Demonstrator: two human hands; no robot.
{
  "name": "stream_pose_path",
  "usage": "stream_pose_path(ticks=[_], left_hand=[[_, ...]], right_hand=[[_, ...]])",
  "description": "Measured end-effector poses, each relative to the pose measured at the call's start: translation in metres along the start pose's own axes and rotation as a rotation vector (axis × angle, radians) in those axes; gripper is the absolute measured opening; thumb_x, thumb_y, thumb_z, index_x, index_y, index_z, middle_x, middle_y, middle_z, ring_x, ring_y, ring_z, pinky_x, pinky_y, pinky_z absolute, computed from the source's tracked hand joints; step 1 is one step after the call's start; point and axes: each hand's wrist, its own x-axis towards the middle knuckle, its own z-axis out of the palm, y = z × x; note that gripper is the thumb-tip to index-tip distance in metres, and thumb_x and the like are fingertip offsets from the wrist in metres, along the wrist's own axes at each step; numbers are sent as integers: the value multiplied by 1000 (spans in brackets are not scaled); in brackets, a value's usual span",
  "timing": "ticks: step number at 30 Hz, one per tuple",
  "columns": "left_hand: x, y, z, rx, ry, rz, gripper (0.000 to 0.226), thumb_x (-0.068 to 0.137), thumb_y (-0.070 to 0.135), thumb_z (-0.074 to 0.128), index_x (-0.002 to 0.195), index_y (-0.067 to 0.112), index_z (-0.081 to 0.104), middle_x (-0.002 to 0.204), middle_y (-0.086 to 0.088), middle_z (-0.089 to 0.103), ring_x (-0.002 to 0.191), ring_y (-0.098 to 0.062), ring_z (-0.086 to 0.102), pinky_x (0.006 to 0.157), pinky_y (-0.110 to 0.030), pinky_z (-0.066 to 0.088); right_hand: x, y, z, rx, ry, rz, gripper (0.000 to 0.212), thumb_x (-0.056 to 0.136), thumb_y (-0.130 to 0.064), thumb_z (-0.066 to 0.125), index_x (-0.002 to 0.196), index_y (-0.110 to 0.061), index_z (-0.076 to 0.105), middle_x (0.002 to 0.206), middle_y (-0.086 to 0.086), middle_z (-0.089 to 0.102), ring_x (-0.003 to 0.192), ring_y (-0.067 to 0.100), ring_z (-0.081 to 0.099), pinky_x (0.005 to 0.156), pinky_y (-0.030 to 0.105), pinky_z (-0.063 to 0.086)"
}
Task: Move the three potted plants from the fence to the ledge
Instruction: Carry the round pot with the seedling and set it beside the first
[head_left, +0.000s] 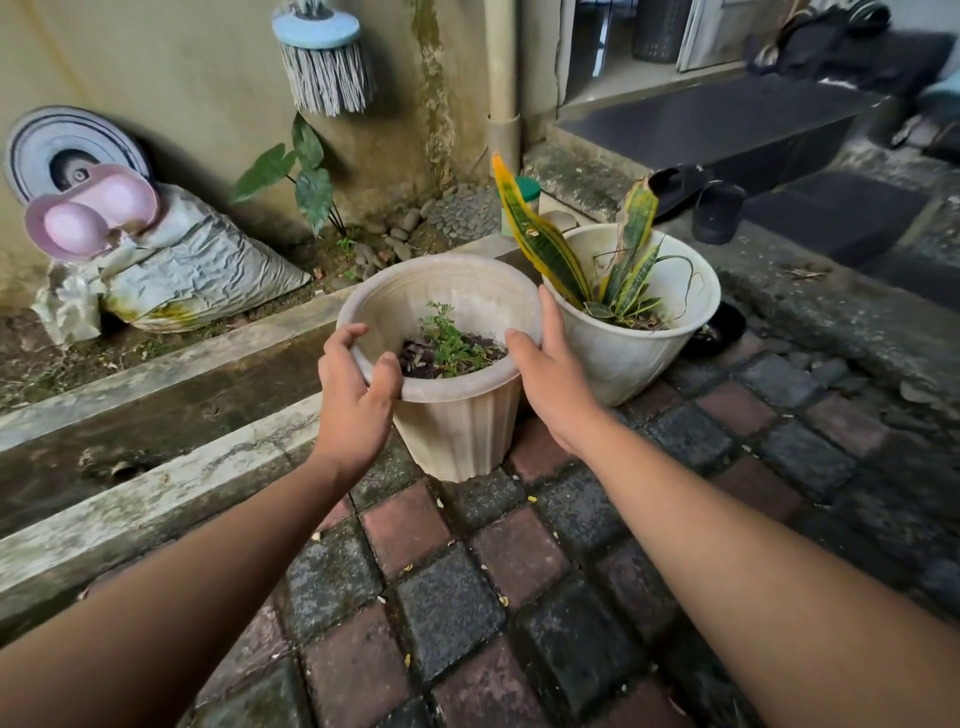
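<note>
At centre frame, both hands, left (358, 387) and right (545, 374), are clasping the pot (457, 415) rim in a firm grip, which should be kept level and set down gently beside the second pot (623, 358).

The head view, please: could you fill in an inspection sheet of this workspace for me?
Surface: damp paving of red and dark blocks beside a concrete ledge.
Job's things: beige pot with a small green plant; white pot with a snake plant, close beside it on its right.
Clutter: crumpled sack, pink lid, mop head, dark sandals.
Hands: left hand and right hand on the beige pot's rim, one each side.
Cables: nothing seen.
Surroundings: stained wall, downpipe, doorstep.
</note>
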Motion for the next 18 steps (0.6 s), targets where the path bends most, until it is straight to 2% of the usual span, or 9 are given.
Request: stream_pose_path(ticks=[3, 7, 9, 11, 13, 15, 17, 18], left_hand=[[2, 0, -3, 18, -16, -9, 61, 92, 48, 46, 146, 20, 36, 139, -4, 35, 134, -22, 37, 115, -38, 32], [2, 0, -6, 52, -44, -15, 63, 94, 52, 45, 147, 19, 34, 137, -6, 37, 135, -25, 35, 108, -36, 31], [5, -1, -8, 67, -44, -11, 58, 102, 51, 47, 147, 18, 33, 138, -7, 38, 139, -28, 36, 109, -38, 32], [6, 2, -9, 66, -33, -20, 50, 107, 41, 52, 147, 20, 31, 144, -11, 40, 141, -30, 39, 113, -42, 37], [8, 14, -12, 107, -36, -102, 54, 106, 38, 57, 148, 20, 29, 150, -17, 37, 136, -29, 42, 111, -40, 38], [2, 43, -19, 174, -15, -247, 65, 104, 42, 60, 152, 17, 25, 152, -23, 33, 128, -34, 45, 104, -38, 37], [0, 86, -32, 234, -52, -344, 77, 101, 43, 64, 157, 20, 17, 156, -25, 26, 129, -46, 52, 106, -43, 42], [1, 111, -40, 284, -110, -352, 82, 99, 43, 67, 159, 26, 14, 160, -26, 21, 129, -49, 54, 112, -49, 41]], right_hand=[[-6, 1, 5, 34, 27, -19, 69, 109, -32, 49, 166, -39, 10, 171, -12, 24, 139, -4, 23, 114, 24, 23], [-17, 2, 14, 20, 72, -32, 73, 107, -32, 56, 165, -37, 12, 146, -19, 36, 130, -6, 33, 107, 20, 29], [-16, 1, 12, -1, 75, -34, 73, 107, -28, 57, 166, -32, 14, 147, -17, 37, 129, -7, 35, 105, 16, 31], [-11, -6, 7, -115, 33, -46, 69, 107, -27, 56, 166, -26, 19, 158, -12, 38, 137, -5, 35, 107, 12, 28], [-3, -23, -1, -287, -59, 3, 69, 108, -31, 55, 166, -21, 19, 169, 0, 34, 152, 14, 33, 113, 22, 28], [-5, -50, -14, -410, -175, 100, 77, 107, -39, 55, 167, -18, 12, 171, 7, 32, 155, 26, 33, 119, 35, 32], [-13, -86, -31, -481, -274, 162, 80, 105, -46, 57, 167, -17, 16, 167, 8, 39, 152, 27, 40, 117, 35, 36], [-19, -108, -43, -527, -294, 191, 78, 103, -46, 61, 165, -18, 23, 162, 9, 45, 149, 27, 45, 113, 33, 38]])
